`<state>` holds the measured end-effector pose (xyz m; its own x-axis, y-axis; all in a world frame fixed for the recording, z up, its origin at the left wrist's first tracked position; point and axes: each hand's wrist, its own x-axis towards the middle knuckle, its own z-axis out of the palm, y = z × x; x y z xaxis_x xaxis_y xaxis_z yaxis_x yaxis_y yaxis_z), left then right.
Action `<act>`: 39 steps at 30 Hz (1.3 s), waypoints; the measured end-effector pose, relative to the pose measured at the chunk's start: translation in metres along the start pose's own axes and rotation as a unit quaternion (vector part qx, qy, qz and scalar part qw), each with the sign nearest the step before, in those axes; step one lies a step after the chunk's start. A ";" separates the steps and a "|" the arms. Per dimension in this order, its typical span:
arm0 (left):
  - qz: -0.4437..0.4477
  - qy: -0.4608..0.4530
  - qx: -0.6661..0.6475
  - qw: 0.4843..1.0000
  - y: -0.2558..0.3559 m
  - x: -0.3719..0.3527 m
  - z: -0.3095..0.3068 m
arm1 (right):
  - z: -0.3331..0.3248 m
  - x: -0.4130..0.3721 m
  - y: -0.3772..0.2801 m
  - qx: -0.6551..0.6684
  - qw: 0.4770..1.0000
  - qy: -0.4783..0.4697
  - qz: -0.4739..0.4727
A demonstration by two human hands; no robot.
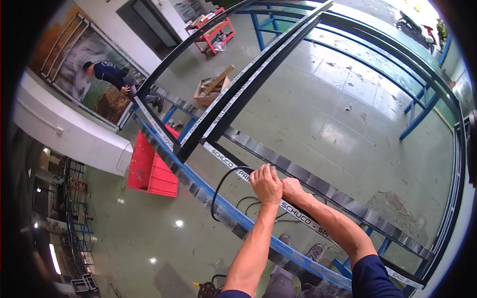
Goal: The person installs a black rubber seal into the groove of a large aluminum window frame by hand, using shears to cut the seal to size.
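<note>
A large black window frame lies across blue supports, its near profile covered with white film printed SCHUCO. My left hand is closed over this profile, its fingers bent down at the black rubber strip. The strip curves out in a loop to the left of the hand, and more thin black loops hang below the profile. Right beside it, touching, my right hand is curled into a fist on the same profile. What lies under its fingers is hidden, though the strip seems to run there.
A blue rail runs between me and the frame, and a grey-topped rail passes beneath it. To the left stands a red crate. Beyond are a wooden-scrap box, a red cart and another person, bending.
</note>
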<state>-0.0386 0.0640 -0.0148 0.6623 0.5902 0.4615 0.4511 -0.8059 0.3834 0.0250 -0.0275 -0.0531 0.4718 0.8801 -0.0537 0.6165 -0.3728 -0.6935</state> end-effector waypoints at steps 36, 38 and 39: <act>-0.015 -0.041 0.029 0.999 0.006 0.003 -0.007 | -0.072 -0.200 0.014 0.090 0.983 -0.032 0.155; -0.023 -0.047 0.024 0.998 0.008 0.003 -0.010 | -0.073 -0.188 0.009 0.095 0.984 -0.040 0.143; -0.026 -0.053 0.027 0.998 0.007 0.001 -0.010 | -0.073 -0.181 0.008 0.093 0.985 -0.042 0.137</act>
<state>-0.0400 0.0593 -0.0037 0.6958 0.6252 0.3536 0.5157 -0.7775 0.3599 -0.0097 -0.2108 0.0033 0.5465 0.7777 -0.3107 0.3430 -0.5464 -0.7641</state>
